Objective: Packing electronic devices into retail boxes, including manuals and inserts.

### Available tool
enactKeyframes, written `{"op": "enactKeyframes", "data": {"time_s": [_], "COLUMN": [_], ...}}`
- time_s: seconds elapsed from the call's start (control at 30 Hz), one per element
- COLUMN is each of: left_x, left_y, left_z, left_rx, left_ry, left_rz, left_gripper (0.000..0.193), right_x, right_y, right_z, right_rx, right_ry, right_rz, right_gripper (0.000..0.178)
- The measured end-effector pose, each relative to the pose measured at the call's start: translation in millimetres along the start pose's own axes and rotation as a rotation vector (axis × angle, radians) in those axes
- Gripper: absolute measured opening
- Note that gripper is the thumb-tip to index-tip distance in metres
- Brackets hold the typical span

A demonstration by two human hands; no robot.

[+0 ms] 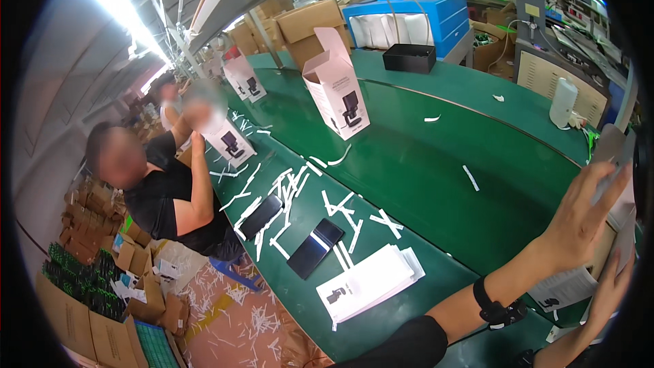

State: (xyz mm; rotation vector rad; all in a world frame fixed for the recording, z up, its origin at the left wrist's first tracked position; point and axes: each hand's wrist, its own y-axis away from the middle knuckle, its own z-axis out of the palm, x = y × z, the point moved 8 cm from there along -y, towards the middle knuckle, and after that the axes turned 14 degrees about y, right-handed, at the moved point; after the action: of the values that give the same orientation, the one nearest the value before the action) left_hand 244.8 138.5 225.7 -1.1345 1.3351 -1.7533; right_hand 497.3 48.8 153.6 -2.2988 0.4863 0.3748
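At the right rim, my left hand reaches over the top of a white printed carton. Its fingers are spread against the raised flaps. Lower down, my right hand has its fingers along the same carton's side, which is partly cut off by the rim. A black band with a small device circles my left wrist. Left of my arm lies a stack of white printed leaflets. Two dark phones lie beyond it, the nearer phone with white strips across it and the farther phone among paper strips.
An open white carton stands on the green belt. Across the table, a person in black handles another white carton. A black tray, a blue machine and a white bottle stand along the far side.
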Motion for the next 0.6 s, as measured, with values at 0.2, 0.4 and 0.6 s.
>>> {"op": "enactKeyframes", "data": {"time_s": [0.2,0.4,0.6], "left_x": [10,23,42], "left_y": [-12,-7,-6], "left_z": [-36,-33,-28], "left_rx": [0.078,0.206,0.077], "left_ry": [0.009,0.110,-0.015], "left_rz": [-0.018,0.118,0.245], "left_gripper": [0.082,0.073,0.073], "right_x": [-8,-30,-27], "right_y": [16,14,12], "right_z": [-2,-7,-7], "right_rx": [0.042,0.061,-0.011], "right_ry": [-0.224,-0.269,-0.283], "right_rz": [0.175,0.163,0.160], "right_gripper": [0.049,0.045,0.048]}}
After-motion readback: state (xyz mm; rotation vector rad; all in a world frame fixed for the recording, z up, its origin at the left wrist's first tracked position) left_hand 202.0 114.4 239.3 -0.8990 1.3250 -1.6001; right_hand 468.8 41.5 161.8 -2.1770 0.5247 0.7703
